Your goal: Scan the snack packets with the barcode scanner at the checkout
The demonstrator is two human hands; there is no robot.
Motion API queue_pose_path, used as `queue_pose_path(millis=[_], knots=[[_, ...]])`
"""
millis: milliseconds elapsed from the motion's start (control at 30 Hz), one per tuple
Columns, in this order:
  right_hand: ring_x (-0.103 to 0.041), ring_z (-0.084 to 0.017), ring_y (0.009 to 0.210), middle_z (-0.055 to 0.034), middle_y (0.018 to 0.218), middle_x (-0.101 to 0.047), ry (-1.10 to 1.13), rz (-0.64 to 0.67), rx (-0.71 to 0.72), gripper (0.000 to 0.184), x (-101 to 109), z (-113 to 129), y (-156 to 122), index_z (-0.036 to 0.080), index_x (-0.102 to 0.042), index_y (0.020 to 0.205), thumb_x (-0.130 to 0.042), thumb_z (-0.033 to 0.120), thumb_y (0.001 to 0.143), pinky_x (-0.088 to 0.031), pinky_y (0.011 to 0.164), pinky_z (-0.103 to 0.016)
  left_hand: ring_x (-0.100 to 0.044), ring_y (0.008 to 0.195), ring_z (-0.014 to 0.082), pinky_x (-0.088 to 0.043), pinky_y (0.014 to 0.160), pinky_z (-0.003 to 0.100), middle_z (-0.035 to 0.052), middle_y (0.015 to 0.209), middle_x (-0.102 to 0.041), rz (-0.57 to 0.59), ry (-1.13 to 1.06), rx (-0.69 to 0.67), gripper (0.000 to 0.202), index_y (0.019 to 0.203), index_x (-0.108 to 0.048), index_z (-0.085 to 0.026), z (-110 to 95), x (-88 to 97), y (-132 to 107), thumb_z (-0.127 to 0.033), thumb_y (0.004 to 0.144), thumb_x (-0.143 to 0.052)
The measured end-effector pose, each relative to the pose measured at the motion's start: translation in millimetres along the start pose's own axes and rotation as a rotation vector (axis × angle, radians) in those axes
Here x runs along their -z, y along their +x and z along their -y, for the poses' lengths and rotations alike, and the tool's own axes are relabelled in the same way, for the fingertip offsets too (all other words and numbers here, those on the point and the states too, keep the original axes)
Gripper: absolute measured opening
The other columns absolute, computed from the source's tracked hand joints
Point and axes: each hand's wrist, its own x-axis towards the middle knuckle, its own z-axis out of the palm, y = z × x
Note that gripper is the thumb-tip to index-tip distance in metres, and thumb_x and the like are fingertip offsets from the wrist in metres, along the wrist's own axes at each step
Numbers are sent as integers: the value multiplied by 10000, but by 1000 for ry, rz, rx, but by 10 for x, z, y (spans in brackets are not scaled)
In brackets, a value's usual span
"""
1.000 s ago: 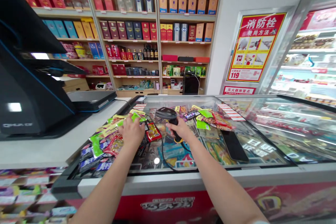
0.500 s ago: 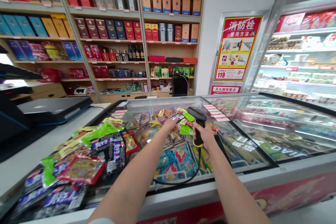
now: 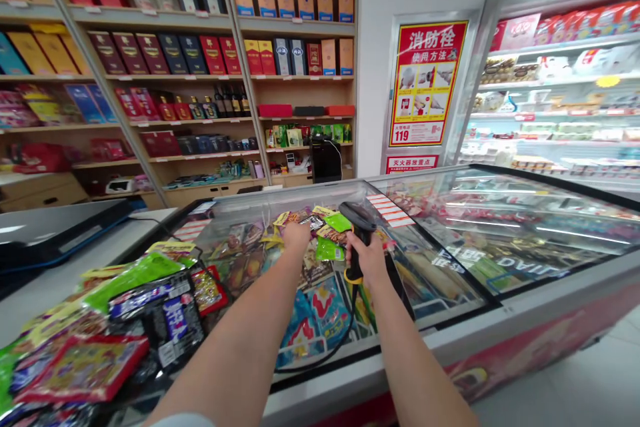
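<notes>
My right hand [image 3: 369, 255] is wrapped round the handle of a black and yellow barcode scanner [image 3: 354, 263], held above the glass top of a chest freezer. My left hand [image 3: 297, 235] reaches to a small group of snack packets on that glass, left of the scanner. Its fingers are hidden behind the back of the hand. Just beyond it lies a dark packet with white print [image 3: 313, 221]; a bright green packet [image 3: 330, 249] lies between the hand and the scanner. A large heap of snack packets [image 3: 150, 310] spreads at the left, in black, red, green and yellow.
The freezer's metal rim [image 3: 450, 340] runs along the front. The scanner's black cord [image 3: 345, 345] loops over the glass. Behind stand shelves with boxed goods [image 3: 173, 53], a red fire hydrant sign [image 3: 429, 85] and a lit cooler [image 3: 555, 100]. A grey device [image 3: 60, 227] sits at left.
The view has turned a little to the right, so the scene has slid left. My right hand keeps its grip on the scanner; my left hand stays beside the packets.
</notes>
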Motion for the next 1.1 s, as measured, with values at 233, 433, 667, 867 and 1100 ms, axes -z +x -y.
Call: queue_pose_path(millis=[233,433,667,867,1100], knots=[[-465,-106,343,65,467,-536,-20,53,6,377,-18,18,2,218,-503,756,-759,486,683,-406,354,-239,-598,1167,400,-507,851,455,228,1239,-654,-16,424,-92,678,1075,-685,-181,-44,174,95,-605,559,-802],[-466,-110,342,68,484,-539,-32,37,6,356,-25,-12,1,222,-507,789,-740,471,687,-403,350,-243,-647,1092,384,-509,829,425,190,1130,-712,105,458,-144,530,1052,-707,-213,-40,224,135,-330,549,-828],[-461,-125,353,64,467,-524,-83,29,-66,431,-21,-21,26,240,-492,790,-782,506,616,-406,343,-261,-690,733,247,-513,676,312,48,690,-693,44,-152,-163,257,769,-691,-175,155,566,-18,-108,526,-741],[-485,-102,390,53,522,-558,-160,272,-142,397,16,169,-159,216,-508,759,-773,493,660,-420,382,-235,-589,533,149,-503,561,292,-25,602,-617,66,-846,-2,413,775,-637,-163,466,953,-261,-303,443,-840],[-478,-107,358,63,499,-557,-325,409,-136,388,-48,170,-321,211,-517,749,-783,464,625,-391,367,-238,-609,670,151,-510,683,275,-19,683,-639,-62,-704,-204,317,824,-627,-170,751,1016,-363,-315,574,-757]])
